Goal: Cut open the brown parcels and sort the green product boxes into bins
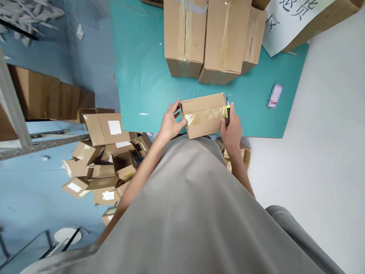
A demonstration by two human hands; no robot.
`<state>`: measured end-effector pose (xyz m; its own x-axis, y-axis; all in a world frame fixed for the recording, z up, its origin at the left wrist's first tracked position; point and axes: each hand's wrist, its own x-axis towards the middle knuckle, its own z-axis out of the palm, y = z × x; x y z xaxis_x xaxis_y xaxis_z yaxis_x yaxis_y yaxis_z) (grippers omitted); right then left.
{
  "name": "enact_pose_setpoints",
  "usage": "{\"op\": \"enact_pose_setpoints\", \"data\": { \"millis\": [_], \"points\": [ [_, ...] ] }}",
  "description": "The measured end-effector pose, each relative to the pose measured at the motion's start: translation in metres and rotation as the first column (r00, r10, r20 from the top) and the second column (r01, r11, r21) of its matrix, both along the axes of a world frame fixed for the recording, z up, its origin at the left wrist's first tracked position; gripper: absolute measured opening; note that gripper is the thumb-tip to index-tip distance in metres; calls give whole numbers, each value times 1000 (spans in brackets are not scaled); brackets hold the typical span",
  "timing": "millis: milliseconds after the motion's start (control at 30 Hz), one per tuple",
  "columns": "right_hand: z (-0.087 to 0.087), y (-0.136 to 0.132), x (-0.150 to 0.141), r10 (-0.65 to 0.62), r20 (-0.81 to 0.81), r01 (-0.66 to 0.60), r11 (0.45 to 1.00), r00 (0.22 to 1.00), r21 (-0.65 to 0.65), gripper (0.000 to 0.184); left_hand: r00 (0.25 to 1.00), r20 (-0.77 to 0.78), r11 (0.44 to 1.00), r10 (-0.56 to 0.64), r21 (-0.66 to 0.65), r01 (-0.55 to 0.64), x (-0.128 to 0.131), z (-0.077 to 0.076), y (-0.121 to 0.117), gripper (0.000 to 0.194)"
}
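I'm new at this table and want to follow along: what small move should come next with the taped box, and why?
Probably bring the cutter to the tape: it runs along the upper face of the box, the left hand holds one end, and the right hand grips the cutter beside the other.

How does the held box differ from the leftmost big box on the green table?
The held box looks smaller than the big box. The left hand grips the held box; the big box sits untouched on the green table. In view, tape runs sideways on the held box, vertically on the big box. Both are brown cardboard.
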<state>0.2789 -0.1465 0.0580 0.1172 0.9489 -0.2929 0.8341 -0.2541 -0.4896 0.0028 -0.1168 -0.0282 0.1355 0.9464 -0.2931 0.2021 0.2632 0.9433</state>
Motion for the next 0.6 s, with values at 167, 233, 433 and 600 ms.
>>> {"op": "enact_pose_setpoints", "data": {
  "millis": [167,233,433,600],
  "points": [
    [11,-1,10,30,-137,-26,999,990,26,72,997,54,998,57,-36,-55,-8,-4,-1,90],
    [15,-3,5,118,-209,-120,993,971,5,70,995,68,997,77,-21,-76,-12,-3,3,86],
    [15,-1,-38,363,-406,-437,893,839,-105,66,997,33,997,68,21,-68,-18,4,20,79],
    [13,4,-58,404,-368,-474,872,837,-122,69,996,15,996,88,29,-88,-19,4,23,78]
  ]
}}
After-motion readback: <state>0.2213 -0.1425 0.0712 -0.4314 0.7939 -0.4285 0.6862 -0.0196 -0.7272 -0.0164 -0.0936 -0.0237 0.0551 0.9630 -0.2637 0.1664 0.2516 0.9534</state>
